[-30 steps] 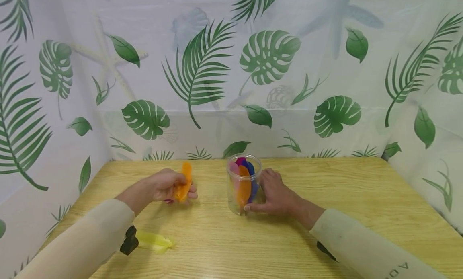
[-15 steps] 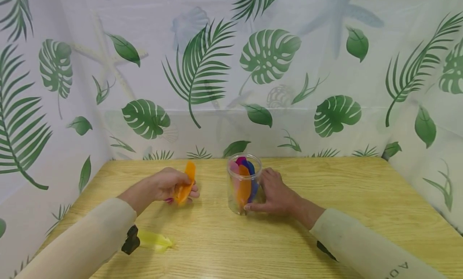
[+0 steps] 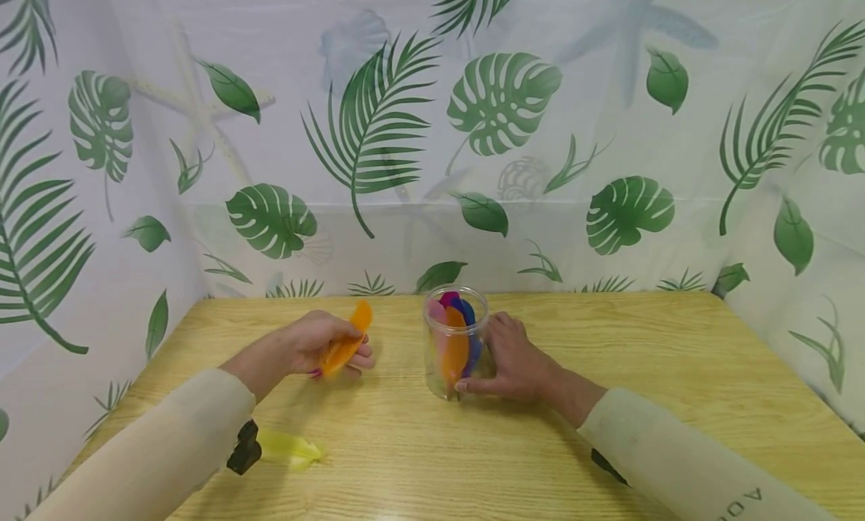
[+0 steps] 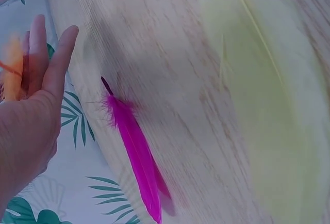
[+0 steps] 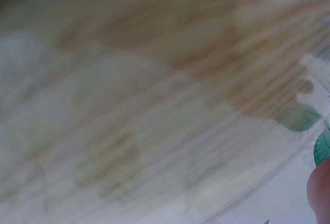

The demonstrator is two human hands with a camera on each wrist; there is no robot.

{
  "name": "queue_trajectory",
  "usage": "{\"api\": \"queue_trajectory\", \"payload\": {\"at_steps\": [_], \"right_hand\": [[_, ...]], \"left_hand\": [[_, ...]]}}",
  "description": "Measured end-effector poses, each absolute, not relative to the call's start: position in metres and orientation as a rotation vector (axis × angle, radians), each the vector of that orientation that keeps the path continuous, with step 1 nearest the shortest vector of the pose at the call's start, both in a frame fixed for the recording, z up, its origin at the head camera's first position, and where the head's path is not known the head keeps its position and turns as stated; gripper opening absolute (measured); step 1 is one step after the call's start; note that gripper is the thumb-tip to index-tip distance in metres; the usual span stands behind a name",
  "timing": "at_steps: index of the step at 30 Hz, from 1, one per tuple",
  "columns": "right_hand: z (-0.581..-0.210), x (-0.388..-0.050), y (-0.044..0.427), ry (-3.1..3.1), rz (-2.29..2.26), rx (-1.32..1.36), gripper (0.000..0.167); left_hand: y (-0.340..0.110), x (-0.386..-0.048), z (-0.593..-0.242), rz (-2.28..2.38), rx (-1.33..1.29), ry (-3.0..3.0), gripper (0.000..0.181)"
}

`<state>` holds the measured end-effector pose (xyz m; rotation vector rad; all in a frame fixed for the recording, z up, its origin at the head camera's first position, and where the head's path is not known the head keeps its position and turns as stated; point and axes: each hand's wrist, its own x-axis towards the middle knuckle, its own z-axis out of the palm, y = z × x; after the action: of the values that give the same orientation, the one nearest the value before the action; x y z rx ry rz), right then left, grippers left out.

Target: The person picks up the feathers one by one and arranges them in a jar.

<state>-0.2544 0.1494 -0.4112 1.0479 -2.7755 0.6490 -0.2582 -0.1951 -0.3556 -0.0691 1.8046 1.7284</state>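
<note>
My left hand (image 3: 320, 344) pinches an orange feather (image 3: 348, 348) between thumb and fingers, with the other fingers stretched out, above the left part of the table. A magenta feather (image 4: 136, 154) lies on the table near this hand in the left wrist view; the head view shows only a bit of it under the hand. Toward the front lies a pale yellow feather (image 3: 290, 450), partly hidden by the left wrist. My right hand (image 3: 516, 359) grips the side of a clear, lidless jar (image 3: 435, 374), which stands upright with several coloured feathers (image 3: 456, 348) inside.
The wood-grain table (image 3: 595, 461) ends at a white curtain (image 3: 405, 236) printed with green leaves, which also runs along both sides. Each wrist wears a dark camera, such as the left wrist camera (image 3: 245, 447).
My left hand has shifted slightly right, and the orange feather has tipped from nearly upright to leaning right. The right hand and the jar hold their place.
</note>
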Motion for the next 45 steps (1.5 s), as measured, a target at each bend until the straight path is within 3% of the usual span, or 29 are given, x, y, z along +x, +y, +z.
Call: {"api": "queue_trajectory", "payload": {"at_steps": [31, 39, 45], "right_hand": [[-0.411, -0.254, 0.149, -2.776, 0.647, 1.055, 0.087], [-0.410, -0.254, 0.149, -2.775, 0.634, 1.049, 0.086], [-0.411, -0.254, 0.149, -2.774, 0.633, 1.051, 0.086]], "left_hand": [[-0.164, -0.256, -0.335, 1.839, 0.040, 1.805, 0.025], [-0.160, -0.257, -0.326, 1.860, 0.034, 1.795, 0.039], [-0.158, -0.256, -0.325, 1.867, 0.021, 1.794, 0.037]]}}
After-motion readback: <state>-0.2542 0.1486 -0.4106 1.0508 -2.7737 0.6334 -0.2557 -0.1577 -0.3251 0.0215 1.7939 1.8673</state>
